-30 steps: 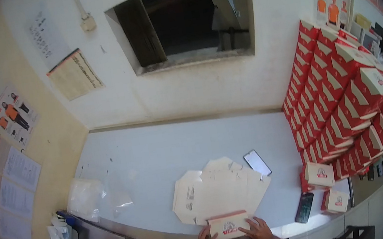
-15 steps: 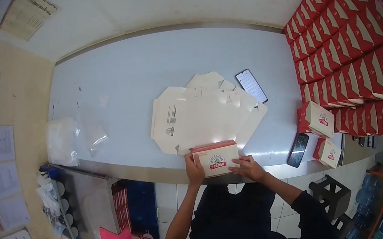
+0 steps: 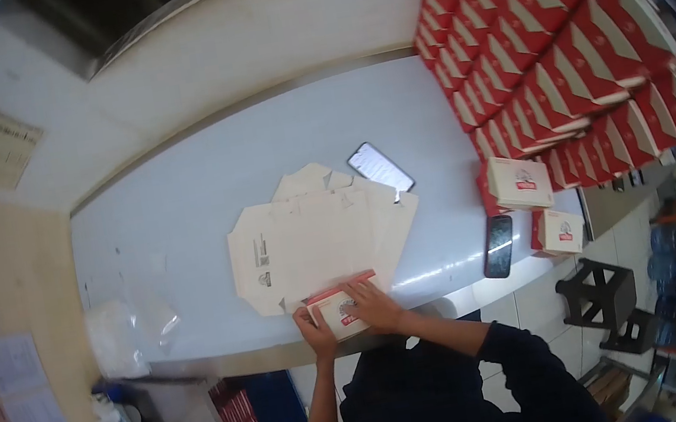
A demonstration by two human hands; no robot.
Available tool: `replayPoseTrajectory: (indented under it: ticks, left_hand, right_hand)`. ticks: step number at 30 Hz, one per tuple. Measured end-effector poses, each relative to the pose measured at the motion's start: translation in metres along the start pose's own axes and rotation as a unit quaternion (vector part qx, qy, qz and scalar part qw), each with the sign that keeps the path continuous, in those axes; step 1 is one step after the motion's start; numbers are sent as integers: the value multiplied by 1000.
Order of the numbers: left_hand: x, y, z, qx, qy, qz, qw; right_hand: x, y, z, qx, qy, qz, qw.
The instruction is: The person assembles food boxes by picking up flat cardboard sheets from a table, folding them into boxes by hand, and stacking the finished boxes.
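The broad pale surface (image 3: 175,170) runs below the wall (image 3: 269,42) and carries everything at hand. At its right end stands the tall stack of red-and-cream boxes (image 3: 542,58), packed tightly in rows, presumably so that they support one another and stay out of the arms' way. Flat card blanks (image 3: 316,236) lie overlapped and fanned out just beyond the person, a spot that seems chosen for easy reach. A clear plastic bag (image 3: 115,336) lies at the left end. The held box (image 3: 338,311) is at the near edge, in front of the blanks and close to the body, probably for better control. The left hand (image 3: 315,334) has its grip closed around the box's left end, seemingly steadying it; the right hand (image 3: 377,307) lies across its right part, fingers slightly spread, though I cannot tell whether that grip closes underneath. Smallest, a lit phone (image 3: 382,169) rests beside the blanks, screen up.
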State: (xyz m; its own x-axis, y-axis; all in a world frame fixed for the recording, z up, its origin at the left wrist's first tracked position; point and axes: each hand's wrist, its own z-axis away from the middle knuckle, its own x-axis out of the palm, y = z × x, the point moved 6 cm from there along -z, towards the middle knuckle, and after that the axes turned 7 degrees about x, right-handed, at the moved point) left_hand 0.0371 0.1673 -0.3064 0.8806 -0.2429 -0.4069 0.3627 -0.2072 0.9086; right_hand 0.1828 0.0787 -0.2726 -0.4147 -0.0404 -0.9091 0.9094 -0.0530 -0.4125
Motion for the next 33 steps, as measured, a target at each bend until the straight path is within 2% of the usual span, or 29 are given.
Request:
replayPoseTrajectory:
  ticks: [3,5,6,7,8,9,10,11,12,13,14,15,17,18,20,21,22,23,24,25,26,27,28,29,30,31,32,33]
  left_hand:
    - [-6,-5,-19,-3,-12,-10,1000]
    - [-23,-21,-43,-59,4,58,997]
    - [-29,-9,-60,-51,-9,63,997]
    - [-31,21,-74,-5,-128,34,991]
    - [-27,49,-78,39,-243,5,969]
    - [-24,67,-83,41,-252,8,967]
    - [-8,95,-80,188,-366,-106,905]
    - [4,108,-66,325,-462,-214,797]
    - [9,93,-64,323,-512,-210,767]
    - [13,75,-69,328,-516,-209,763]
    - [18,54,-70,346,-537,-218,737]
    - [22,39,-70,363,-556,-228,712]
    - [30,30,-81,356,-579,-218,700]
    - [31,28,-84,344,-598,-210,693]
    - [30,38,-90,328,-601,-149,713]
    - [29,42,-94,324,-590,-133,727]
    - [28,47,-98,322,-580,-114,740]
    - [25,52,-103,315,-568,-127,750]
    - [26,54,-108,298,-557,-180,754]
    - [27,56,-111,282,-547,-228,754]
    - [25,70,-108,277,-540,-231,760]
    - [15,104,-107,311,-474,-203,798]
    - [4,138,-103,346,-404,-172,829]
    - [-3,165,-90,345,-397,-173,833]
    - [-14,196,-77,339,-384,-133,849]
    - [-28,221,-65,330,-371,-95,863]
    - [-44,239,-52,329,-363,-99,866]
    - [-56,248,-31,290,-425,-96,852]
  right_hand:
    - [-6,6,-9,-5,-14,-59,998]
    - [-39,7,-3,10,4,-64,998]
    - [-61,16,12,19,34,-129,991]
    - [-80,23,30,26,65,-196,978]
    - [-101,39,61,42,137,-228,963]
    - [-129,60,98,79,113,-233,963]
    - [-155,87,139,111,106,-240,959]
    - [-190,113,186,126,114,-181,969]
    - [-205,148,235,185,92,-143,968]
    - [-232,171,276,278,36,-55,958]
    - [-237,208,324,327,14,-2,945]
    - [-258,222,348,329,54,112,936]
    - [-265,271,384,439,83,61,893]
    - [-244,300,408,419,113,121,893]
    - [-198,353,445,436,25,143,888]
    - [-191,362,448,485,-42,189,853]
    - [-192,361,443,516,-89,251,814]
    - [-203,346,426,525,-73,282,800]
    - [-228,300,391,536,-3,242,809]
    - [-249,257,350,520,136,85,839]
    - [-270,194,294,470,180,-118,856]
    - [-258,154,261,320,245,-77,912]
    - [-241,114,219,210,253,-222,918]
    - [-246,61,178,213,201,-165,942]
    - [-227,33,152,195,161,-213,944]
    - [-212,8,134,161,136,-173,962]
    - [-213,-15,123,125,155,-138,970]
    - [-206,-22,126,113,154,-139,972]
